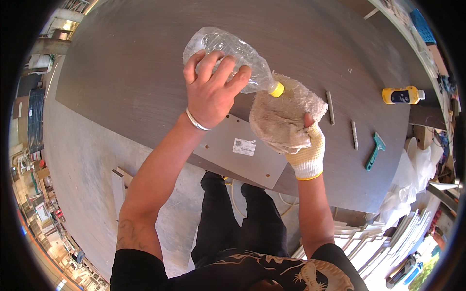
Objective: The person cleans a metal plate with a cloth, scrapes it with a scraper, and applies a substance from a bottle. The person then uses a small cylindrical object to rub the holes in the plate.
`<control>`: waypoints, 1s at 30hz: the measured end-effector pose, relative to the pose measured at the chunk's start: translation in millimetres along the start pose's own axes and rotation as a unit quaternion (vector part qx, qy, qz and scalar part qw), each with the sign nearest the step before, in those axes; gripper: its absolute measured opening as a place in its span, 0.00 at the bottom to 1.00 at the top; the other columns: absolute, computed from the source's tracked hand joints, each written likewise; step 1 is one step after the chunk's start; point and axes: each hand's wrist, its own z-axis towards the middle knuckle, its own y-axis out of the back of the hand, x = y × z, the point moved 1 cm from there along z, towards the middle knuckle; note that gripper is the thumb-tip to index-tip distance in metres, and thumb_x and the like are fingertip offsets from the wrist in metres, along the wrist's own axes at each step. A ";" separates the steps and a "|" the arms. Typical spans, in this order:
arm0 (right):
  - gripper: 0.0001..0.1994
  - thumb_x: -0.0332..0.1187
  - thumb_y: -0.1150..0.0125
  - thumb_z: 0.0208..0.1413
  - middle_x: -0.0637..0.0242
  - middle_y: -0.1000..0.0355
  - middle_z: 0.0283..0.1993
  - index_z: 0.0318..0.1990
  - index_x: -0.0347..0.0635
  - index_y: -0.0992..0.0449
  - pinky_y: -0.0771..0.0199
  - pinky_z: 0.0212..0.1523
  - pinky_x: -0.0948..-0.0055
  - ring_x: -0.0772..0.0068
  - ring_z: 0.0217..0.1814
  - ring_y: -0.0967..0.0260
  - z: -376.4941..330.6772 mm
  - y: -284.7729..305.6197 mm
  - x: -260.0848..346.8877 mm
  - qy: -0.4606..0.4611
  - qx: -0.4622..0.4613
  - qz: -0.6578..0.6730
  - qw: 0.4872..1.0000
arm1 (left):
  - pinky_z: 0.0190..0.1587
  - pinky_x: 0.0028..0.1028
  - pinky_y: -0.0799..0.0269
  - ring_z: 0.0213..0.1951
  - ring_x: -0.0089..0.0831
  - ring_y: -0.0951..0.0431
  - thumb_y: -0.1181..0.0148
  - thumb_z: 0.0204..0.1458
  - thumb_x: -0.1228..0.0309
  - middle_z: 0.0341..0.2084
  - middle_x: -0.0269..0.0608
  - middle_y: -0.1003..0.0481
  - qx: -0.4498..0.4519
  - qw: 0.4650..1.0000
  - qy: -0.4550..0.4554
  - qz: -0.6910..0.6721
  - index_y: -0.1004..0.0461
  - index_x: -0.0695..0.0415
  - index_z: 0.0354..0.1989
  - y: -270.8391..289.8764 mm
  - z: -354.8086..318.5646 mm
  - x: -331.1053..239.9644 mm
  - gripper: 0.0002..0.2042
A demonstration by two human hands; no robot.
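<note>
My bare left hand (214, 87) is wrapped round a clear plastic bottle (242, 54). The bottle is tilted, its yellow cap (276, 89) pointing down to the right against or just above a beige cloth (281, 114). That fluffy cloth is held up by my right hand (308, 148), which wears a white knitted glove with a bare thumb pressing on the cloth; its other fingers are hidden underneath. Below the cloth, a grey panel (228, 155) with small holes and a white label (243, 147) lies at the near edge of the brown table.
On the dark brown table (145, 58), right of the cloth, lie two pen-like sticks, one farther (330, 107) and one nearer (355, 135), and a green scraper (374, 151). A yellow bottle (403, 95) lies at the far right. Stacked boards (364, 242) stand at the lower right.
</note>
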 end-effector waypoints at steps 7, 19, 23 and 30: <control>0.31 0.43 0.36 0.69 0.46 0.30 0.70 0.73 0.37 0.35 0.26 0.70 0.39 0.41 0.70 0.29 6.5 1.8 -4.4 -0.005 -0.016 0.031 0.999 | 0.65 0.46 0.41 0.57 0.41 0.27 0.27 0.37 0.78 0.50 0.35 0.21 0.064 0.984 0.123 -0.109 0.18 0.46 0.50 -16.2 -23.8 3.5 0.26; 0.35 0.42 0.25 0.61 0.44 0.28 0.66 0.70 0.33 0.33 0.22 0.67 0.41 0.42 0.66 0.27 -10.7 1.3 15.7 0.039 -0.045 0.009 0.998 | 0.52 0.34 0.19 0.52 0.32 0.18 0.20 0.55 0.63 0.60 0.47 0.23 0.101 0.751 0.495 -0.425 0.31 0.61 0.68 -84.0 -53.4 28.0 0.36; 0.38 0.41 0.23 0.58 0.42 0.29 0.66 0.70 0.32 0.34 0.20 0.65 0.41 0.40 0.66 0.27 -20.3 7.9 22.6 0.035 -0.034 -0.021 0.999 | 0.64 0.40 0.25 0.62 0.40 0.23 0.27 0.61 0.67 0.62 0.48 0.24 0.104 0.874 0.415 -0.231 0.35 0.61 0.73 -47.7 -76.9 11.0 0.34; 0.36 0.39 0.26 0.59 0.41 0.26 0.63 0.70 0.30 0.35 0.15 0.60 0.45 0.40 0.61 0.22 -27.5 26.0 29.5 0.048 -0.067 -0.101 0.992 | 0.77 0.59 0.47 0.74 0.62 0.36 0.39 0.60 0.75 0.70 0.55 0.30 0.251 0.871 0.268 -0.325 0.31 0.60 0.70 93.1 -157.0 -150.3 0.27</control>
